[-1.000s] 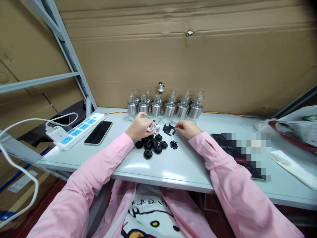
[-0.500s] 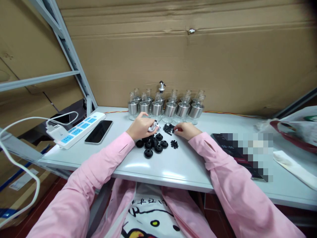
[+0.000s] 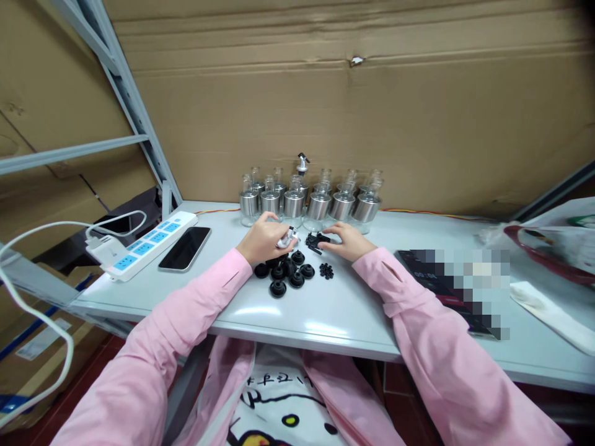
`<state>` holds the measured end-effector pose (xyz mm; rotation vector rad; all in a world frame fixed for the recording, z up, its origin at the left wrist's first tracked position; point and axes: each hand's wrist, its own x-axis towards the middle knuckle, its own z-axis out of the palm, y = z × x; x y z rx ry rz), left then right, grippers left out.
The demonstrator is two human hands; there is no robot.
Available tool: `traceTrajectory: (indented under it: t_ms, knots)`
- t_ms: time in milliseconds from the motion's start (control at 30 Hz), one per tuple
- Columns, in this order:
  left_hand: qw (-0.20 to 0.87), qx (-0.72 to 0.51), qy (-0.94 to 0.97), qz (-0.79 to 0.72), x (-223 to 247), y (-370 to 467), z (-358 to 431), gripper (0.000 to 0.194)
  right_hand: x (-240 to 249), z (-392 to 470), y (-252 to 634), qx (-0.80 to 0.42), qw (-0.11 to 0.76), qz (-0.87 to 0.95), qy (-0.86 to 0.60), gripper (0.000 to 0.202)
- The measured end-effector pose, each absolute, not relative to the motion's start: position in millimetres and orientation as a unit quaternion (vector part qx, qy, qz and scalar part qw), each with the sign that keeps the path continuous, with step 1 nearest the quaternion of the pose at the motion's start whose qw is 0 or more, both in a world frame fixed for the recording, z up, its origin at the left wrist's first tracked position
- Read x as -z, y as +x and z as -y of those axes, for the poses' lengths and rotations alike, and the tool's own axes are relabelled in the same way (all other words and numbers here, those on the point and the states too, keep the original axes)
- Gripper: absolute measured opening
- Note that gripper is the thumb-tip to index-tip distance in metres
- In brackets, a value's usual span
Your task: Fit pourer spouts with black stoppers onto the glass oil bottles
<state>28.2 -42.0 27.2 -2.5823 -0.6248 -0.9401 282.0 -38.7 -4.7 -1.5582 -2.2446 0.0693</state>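
My left hand (image 3: 264, 240) is closed around a small silver pourer spout (image 3: 289, 237), partly hidden by the fingers. My right hand (image 3: 346, 242) has its thumb and fingers apart at the right side of a pile of small black plastic pieces (image 3: 316, 241), touching or nearly touching them. In front of the left hand lie several round black stoppers (image 3: 296, 279). A cluster of tiny black rings (image 3: 326, 271) sits to their right. Behind both hands stand rows of glass bottles with metal bands (image 3: 320, 205); one in the back row carries a silver pourer with a black tip (image 3: 302, 162).
On the left are a white power strip (image 3: 151, 244) with a plugged-in charger and a phone (image 3: 185, 248). To the right lie a dark device (image 3: 432, 279) with a timer display, a white strip (image 3: 553, 316) and a plastic bag (image 3: 558, 241). Cardboard (image 3: 297, 93) walls the back.
My right hand's fingers have spread from a pinch at the pile of small black pieces. My left hand stays almost still with the silver spout.
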Motion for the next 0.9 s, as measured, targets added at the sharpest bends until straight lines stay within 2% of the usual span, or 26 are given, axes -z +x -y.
traceTrajectory:
  t_ms: [167, 333, 900]
  knots:
    - [0.156, 0.329, -0.905, 0.221, -28, 28, 42, 0.024, 18, 36, 282, -0.023, 0.186, 0.811, -0.555, 0.069]
    - [0.168, 0.338, -0.902, 0.212, -27, 29, 42, 0.023, 22, 32, 279, -0.033, 0.183, 0.806, -0.563, 0.078]
    - [0.173, 0.336, -0.903, 0.206, -26, 29, 42, 0.024, 21, 33, 273, -0.041, 0.187, 0.830, -0.525, 0.051]
